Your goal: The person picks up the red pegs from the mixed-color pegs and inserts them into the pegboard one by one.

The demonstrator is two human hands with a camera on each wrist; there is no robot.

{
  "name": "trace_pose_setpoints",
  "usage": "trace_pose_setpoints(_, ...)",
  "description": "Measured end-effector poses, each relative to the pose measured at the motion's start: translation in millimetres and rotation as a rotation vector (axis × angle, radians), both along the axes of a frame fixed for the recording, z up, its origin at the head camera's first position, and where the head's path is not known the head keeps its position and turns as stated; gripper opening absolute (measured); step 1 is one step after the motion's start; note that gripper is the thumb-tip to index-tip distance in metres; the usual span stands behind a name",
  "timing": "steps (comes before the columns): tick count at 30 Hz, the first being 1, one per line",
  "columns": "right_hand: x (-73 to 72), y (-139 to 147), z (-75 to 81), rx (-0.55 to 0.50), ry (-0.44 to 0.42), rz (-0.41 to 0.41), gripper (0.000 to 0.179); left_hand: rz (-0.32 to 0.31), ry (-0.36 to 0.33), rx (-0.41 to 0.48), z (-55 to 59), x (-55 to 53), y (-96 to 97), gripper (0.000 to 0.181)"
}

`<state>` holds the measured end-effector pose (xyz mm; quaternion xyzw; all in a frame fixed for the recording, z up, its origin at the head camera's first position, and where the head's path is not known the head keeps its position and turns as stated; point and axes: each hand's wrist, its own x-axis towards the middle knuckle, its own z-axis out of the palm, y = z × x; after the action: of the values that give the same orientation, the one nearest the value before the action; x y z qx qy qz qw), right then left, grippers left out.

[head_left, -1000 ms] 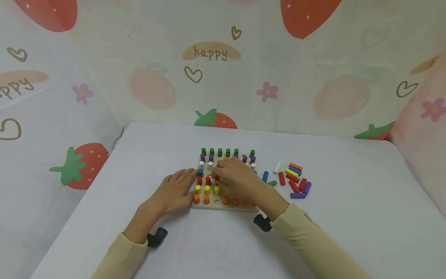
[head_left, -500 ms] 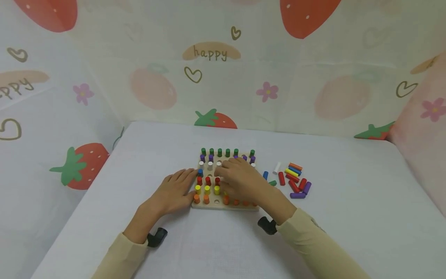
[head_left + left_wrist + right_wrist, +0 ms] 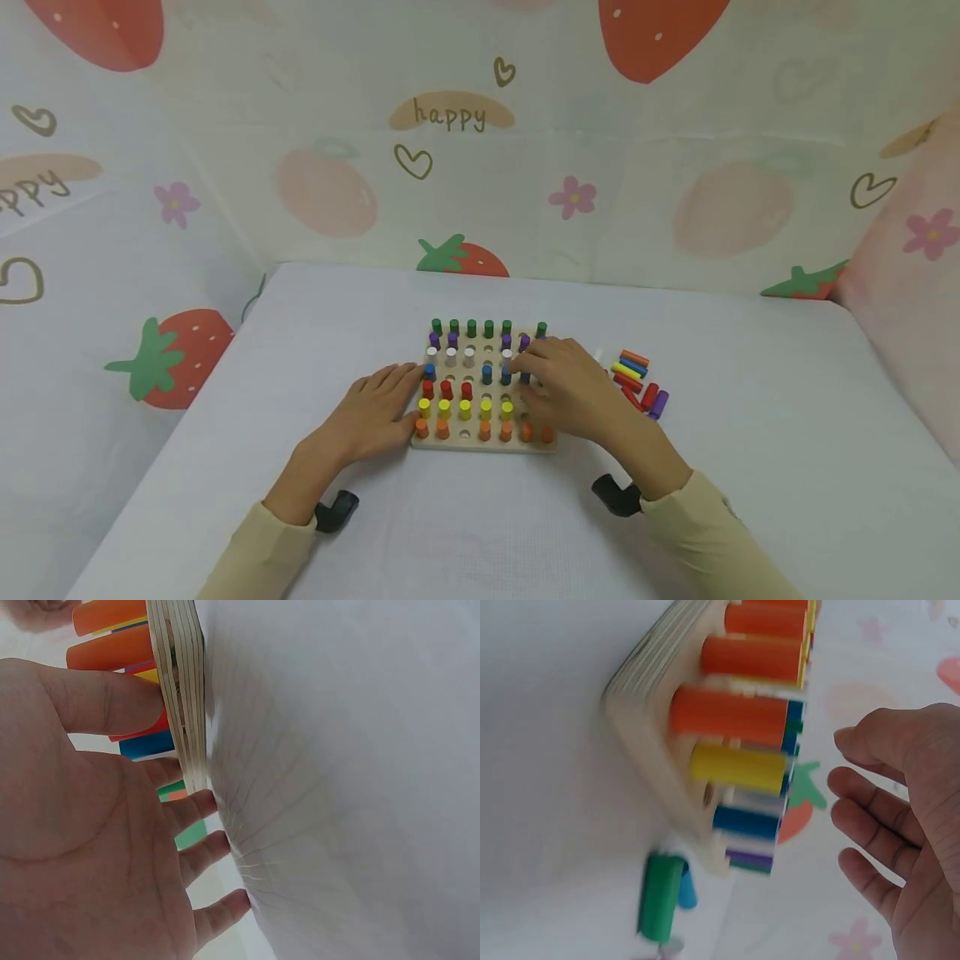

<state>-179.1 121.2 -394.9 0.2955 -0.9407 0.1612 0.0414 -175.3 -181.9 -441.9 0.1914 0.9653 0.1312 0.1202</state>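
The bench [image 3: 787, 417] looks flat and smooth, so the board [image 3: 480, 446] lying on it could probably skid if pushed sideways without a steadying hand. The left hand [image 3: 378, 408] lies at the board's left side, its grip spread and the thumb touching the edge; too hard a press there could shove the board rightward. The right hand [image 3: 562, 387] hangs over the board's right part, its grip spread loosely with no peg visible between thumb and fingers; a low sweep could tip or lift the upright pegs [image 3: 486, 409] under it. The white peg [image 3: 506, 357] near its forefinger seems the likeliest to be caught. On the bench, the green peg [image 3: 661, 898] lies on its side near the board's corner, and the purple peg [image 3: 658, 405] in the pile; being round, either could roll if brushed. A peg brought tilted to the front-row hole [image 3: 465, 434] might jam on its rim.
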Motion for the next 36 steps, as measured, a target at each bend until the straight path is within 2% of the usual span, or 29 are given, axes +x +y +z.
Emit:
trace_pose_setpoints(5, 3.9, 25, -3.8, -0.026, 0.047, -0.039, 0.025, 0.0, 0.001, 0.002, 2.3, -1.5, 0.0, 0.071)
trace_pose_setpoints(13, 11.0, 57, -14.4, -0.029, 0.121, -0.082, 0.021, 0.0, 0.002, -0.017, -0.9, -0.9, -0.6, 0.07)
trace_pose_setpoints(21, 14.1, 74, -22.6, -0.031, 0.095, -0.113, 0.025, -0.004, 0.002, -0.015, -1.1, -0.6, -0.2, 0.07)
trace_pose_setpoints(29, 19.4, 96, -24.8, -0.045, -0.005, -0.217, 0.027, -0.011, 0.006, -0.013, -0.3, -1.3, 1.2, 0.071)
trace_pose_setpoints(36, 22.4, 110, -27.2, -0.025, 0.029, -0.238, 0.023, -0.005, -0.002, -0.014, 0.6, -0.4, 1.2, 0.071)
